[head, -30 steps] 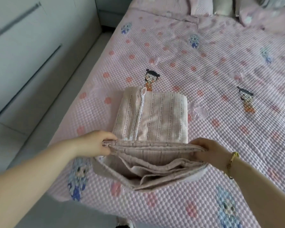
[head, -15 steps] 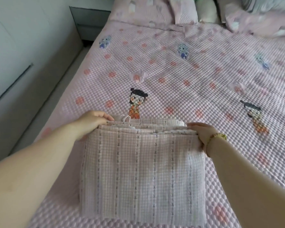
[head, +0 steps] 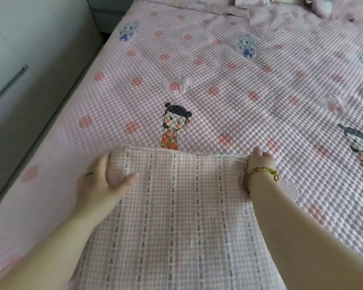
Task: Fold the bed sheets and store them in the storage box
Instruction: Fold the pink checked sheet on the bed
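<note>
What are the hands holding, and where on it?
The folded pink checked bed sheet. The right hand grips its far right corner, curled over the edge; the left hand rests flat on the far left corner, not clearly gripping.

A folded pink-and-white checked bed sheet with grey stitched stripes (head: 176, 216) lies flat on a bed under a pink quilted bubble-textured cover (head: 218, 91), near its left side. The left hand (head: 101, 183) rests flat on the sheet's far left corner, fingers spread, a thin ring (head: 89, 173) on one finger. The right hand (head: 260, 162), with a braided yellow bracelet (head: 262, 171) at the wrist, sits at the far right corner; whether its fingers grip or merely press the edge is hard to tell. A printed cartoon child in orange (head: 172, 126) shows just beyond the sheet. A white cabinet (head: 19, 59) stands left of the bed.
</note>
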Action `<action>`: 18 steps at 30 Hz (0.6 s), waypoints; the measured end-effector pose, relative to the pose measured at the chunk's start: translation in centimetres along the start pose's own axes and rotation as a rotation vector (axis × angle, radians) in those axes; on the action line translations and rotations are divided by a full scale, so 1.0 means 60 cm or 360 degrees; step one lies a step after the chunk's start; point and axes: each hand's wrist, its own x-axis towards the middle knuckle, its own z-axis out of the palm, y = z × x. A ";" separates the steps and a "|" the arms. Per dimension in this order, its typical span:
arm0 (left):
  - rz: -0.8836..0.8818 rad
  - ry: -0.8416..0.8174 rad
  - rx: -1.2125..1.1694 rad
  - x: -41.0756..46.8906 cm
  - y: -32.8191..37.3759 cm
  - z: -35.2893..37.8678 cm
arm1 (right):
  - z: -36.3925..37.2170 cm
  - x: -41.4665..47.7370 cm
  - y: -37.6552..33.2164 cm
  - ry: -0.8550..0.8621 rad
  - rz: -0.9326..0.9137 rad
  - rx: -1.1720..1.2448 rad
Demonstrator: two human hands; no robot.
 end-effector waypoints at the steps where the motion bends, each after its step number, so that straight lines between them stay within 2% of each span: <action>1: -0.0053 -0.0050 0.0035 -0.006 -0.015 0.009 | 0.000 -0.014 0.006 0.0063 -0.0155 0.0012; 2: -0.0105 -0.0064 0.0063 -0.005 -0.027 0.018 | -0.003 -0.033 0.015 0.0094 -0.0388 -0.0082; 3: -0.0140 -0.0058 0.0092 0.001 -0.036 0.025 | -0.004 -0.058 0.026 0.0061 -0.0673 -0.0342; 5: -0.0187 -0.0046 0.0189 0.021 -0.040 0.034 | -0.005 -0.100 0.055 -0.0176 -0.1141 -0.1105; 7: -0.0272 -0.0062 0.0256 0.042 -0.041 0.038 | 0.005 -0.108 0.076 -0.0311 -0.1239 -0.1583; 8: -0.0317 -0.0076 0.0249 0.054 -0.046 0.042 | 0.010 -0.103 0.079 -0.0309 -0.1183 -0.1646; 11: -0.0444 -0.0092 0.0006 0.063 -0.042 0.045 | 0.010 -0.084 0.065 -0.0295 -0.0904 -0.1482; 13: -0.0485 -0.0160 -0.0227 0.053 -0.036 0.039 | -0.006 -0.085 0.057 -0.0275 -0.0690 -0.1099; 15: -0.0517 -0.0283 -0.0412 0.033 -0.034 0.024 | -0.038 -0.085 0.067 -0.0308 -0.0354 -0.0619; 18: -0.0681 -0.0495 -0.0572 -0.017 -0.046 -0.003 | -0.099 -0.089 0.108 -0.0534 0.0154 -0.0114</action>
